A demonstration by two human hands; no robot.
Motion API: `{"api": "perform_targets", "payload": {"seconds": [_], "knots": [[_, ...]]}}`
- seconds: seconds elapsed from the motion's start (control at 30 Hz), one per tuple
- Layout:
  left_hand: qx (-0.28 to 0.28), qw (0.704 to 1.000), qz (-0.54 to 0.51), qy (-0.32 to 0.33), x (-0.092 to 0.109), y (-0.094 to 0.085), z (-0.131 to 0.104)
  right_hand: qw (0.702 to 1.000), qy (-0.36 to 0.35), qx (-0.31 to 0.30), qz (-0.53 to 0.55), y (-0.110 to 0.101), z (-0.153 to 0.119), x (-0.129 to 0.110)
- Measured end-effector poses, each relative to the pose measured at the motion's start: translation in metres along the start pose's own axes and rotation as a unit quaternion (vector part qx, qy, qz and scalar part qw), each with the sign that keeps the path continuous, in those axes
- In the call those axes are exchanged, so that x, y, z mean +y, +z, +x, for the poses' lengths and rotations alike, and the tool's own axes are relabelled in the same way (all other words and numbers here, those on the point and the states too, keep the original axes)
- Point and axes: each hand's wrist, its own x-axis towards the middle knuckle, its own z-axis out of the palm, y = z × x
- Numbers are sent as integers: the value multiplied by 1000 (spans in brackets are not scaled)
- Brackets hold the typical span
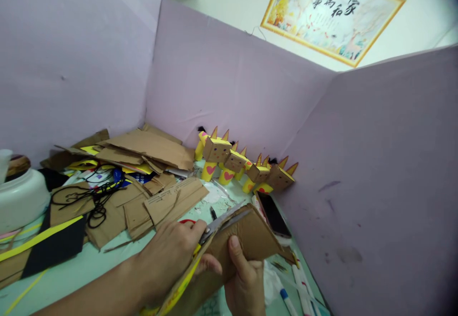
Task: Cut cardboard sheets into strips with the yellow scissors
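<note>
My left hand (175,249) is closed around the handles of a pair of scissors (212,230). Their grey blades extend up and right along the top edge of a brown cardboard piece (246,232), partly hidden behind it. A narrow strip of cardboard stands apart along that edge, with yellow showing on its outer side near my left wrist. My right hand (246,278) grips the cardboard from below, its thumb pressed flat on the face and the other fingers mostly hidden behind.
Cardboard scraps (143,149) pile up at the left, with tangled black cord (98,201) and a white jar (21,201). Several yellow-and-cardboard horned figures (217,151) stand along the back. A phone (274,213) and markers (288,301) lie right; purple partitions (232,82) enclose the table.
</note>
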Motion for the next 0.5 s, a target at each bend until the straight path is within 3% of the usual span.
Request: {"api": "perform_targets", "payload": {"seconds": [0.27,0.5], "knots": [[-14,995,-91,-24,0,0,-3,1000,4,2,27,3,0,1],[-8,996,-87,-15,-6,-1,-1,1000,-15,-7,19,7,-1,-4]]}}
